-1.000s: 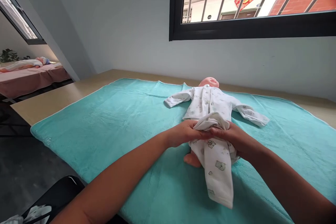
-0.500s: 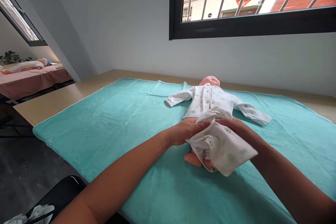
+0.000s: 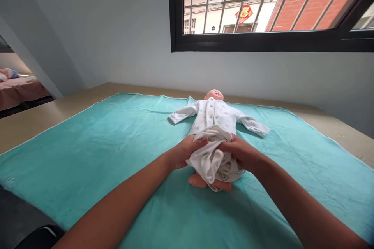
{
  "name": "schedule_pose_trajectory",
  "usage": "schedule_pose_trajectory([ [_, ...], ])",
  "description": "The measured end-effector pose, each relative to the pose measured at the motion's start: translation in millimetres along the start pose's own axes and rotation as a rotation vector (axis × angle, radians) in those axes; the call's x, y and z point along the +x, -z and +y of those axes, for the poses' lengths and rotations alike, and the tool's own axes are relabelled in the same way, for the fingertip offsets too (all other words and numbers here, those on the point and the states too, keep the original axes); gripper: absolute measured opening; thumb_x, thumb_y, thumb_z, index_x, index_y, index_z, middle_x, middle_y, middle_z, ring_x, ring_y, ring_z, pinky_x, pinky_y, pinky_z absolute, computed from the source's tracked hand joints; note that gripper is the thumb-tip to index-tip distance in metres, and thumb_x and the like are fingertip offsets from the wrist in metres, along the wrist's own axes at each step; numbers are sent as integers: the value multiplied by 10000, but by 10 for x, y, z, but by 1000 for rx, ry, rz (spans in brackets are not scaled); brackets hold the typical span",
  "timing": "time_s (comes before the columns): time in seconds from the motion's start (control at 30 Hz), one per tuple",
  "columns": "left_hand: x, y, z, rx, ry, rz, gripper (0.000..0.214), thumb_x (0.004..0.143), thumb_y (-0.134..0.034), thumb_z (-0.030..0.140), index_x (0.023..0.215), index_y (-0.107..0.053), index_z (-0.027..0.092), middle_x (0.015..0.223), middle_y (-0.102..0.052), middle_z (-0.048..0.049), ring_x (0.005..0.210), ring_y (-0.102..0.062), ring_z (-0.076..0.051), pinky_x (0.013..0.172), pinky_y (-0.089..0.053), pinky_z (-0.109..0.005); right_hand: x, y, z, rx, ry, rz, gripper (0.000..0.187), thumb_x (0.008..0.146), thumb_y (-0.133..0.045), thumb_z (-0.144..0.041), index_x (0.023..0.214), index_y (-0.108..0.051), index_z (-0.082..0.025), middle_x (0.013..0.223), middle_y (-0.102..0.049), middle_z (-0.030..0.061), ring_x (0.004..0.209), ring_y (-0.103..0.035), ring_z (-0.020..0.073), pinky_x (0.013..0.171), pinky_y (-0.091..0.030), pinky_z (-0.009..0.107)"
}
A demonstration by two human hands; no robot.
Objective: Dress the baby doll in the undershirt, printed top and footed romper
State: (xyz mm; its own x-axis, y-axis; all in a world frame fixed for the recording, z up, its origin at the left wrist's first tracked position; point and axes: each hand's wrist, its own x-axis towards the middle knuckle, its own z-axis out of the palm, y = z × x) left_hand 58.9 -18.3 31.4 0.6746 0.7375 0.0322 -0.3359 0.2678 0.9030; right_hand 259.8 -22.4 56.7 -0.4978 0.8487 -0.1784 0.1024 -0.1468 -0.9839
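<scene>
A baby doll (image 3: 214, 95) lies on its back on a teal blanket (image 3: 102, 140), dressed in a white printed top (image 3: 214, 116) with both sleeves spread out. My left hand (image 3: 184, 151) and my right hand (image 3: 241, 153) are closed on a bunched pair of white printed baby trousers (image 3: 212, 161) over the doll's lower body. Two bare doll feet (image 3: 197, 181) stick out below the bunched cloth.
The blanket covers a wooden tabletop (image 3: 43, 113) set against a grey wall. A black-framed barred window (image 3: 263, 42) is above. At far left another bed (image 3: 17, 89) with a pinkish cover stands in a side room. Something black (image 3: 41, 237) sits at the bottom left corner.
The trousers hung long toward me a second ago; both hands have gathered them into a bunch over the doll's legs. The camera has shifted right and closer.
</scene>
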Motion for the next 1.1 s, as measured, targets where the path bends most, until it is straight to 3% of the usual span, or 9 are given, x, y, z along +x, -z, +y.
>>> schedule_pose_trajectory([
  [0.13,-52,-7,83,195,51,-88,502,706,-816,382,1117,-680,129,1019,-691,-109,922,-627,-227,745,-474,-269,36,-16,85,169,48,60,203,753,-658,-252,926,-663,-147,750,-647,17,659,-593,142,602,-480,255],
  [0.27,-50,24,26,-33,1,-13,409,809,-712,324,1168,-654,135,1019,-705,-111,899,-649,-222,785,-493,-289,-13,-55,-25,9,82,-61,262,774,-696,-356,939,-667,-155,830,-663,24,717,-597,141,635,-467,248],
  [0.4,-42,33,-46,-186,-20,57,419,844,-657,374,1173,-647,114,987,-720,-118,828,-666,-210,744,-504,-279,-67,-98,-157,-234,99,-171,407,686,-779,-399,1005,-680,-167,908,-684,29,824,-616,181,712,-475,273],
  [0.47,-49,0,-31,-134,-28,74,448,870,-622,431,1181,-642,109,1004,-721,-125,852,-669,-219,763,-508,-291,-56,-122,-144,-275,78,-103,379,645,-795,-334,968,-691,-166,874,-688,18,809,-616,184,705,-477,271],
  [0.57,-46,-110,38,109,-62,96,515,816,-688,449,1203,-633,114,1053,-720,-121,921,-666,-242,769,-503,-286,16,-163,-37,-237,128,109,266,645,-723,-227,900,-707,-152,827,-689,12,765,-604,170,696,-479,264],
  [0.67,-8,-280,74,420,-122,221,583,679,-803,275,1219,-627,144,1141,-708,-88,1067,-631,-278,871,-486,-302,112,-197,83,-166,226,328,249,666,-660,-217,898,-720,-149,827,-695,13,768,-594,166,708,-479,262],
  [0.77,33,-433,29,593,-187,429,560,653,-710,126,1207,-633,151,1156,-706,-67,1114,-613,-286,946,-460,-337,166,-212,148,-123,286,370,232,707,-618,-251,888,-720,-147,798,-697,10,791,-601,178,717,-479,263],
  [0.97,51,-422,-75,604,-195,751,394,684,-640,263,1034,-678,85,966,-737,-106,926,-667,-292,806,-509,-358,134,-242,174,-410,412,374,175,714,-575,-212,826,-696,-154,815,-709,8,807,-629,190,702,-454,233],
  [1.1,-39,-363,-63,540,-27,814,309,692,-669,305,948,-700,135,863,-747,-84,853,-687,-293,741,-526,-368,92,-270,152,-695,315,360,212,711,-569,-195,880,-693,-163,918,-734,67,889,-665,230,736,-462,250],
])
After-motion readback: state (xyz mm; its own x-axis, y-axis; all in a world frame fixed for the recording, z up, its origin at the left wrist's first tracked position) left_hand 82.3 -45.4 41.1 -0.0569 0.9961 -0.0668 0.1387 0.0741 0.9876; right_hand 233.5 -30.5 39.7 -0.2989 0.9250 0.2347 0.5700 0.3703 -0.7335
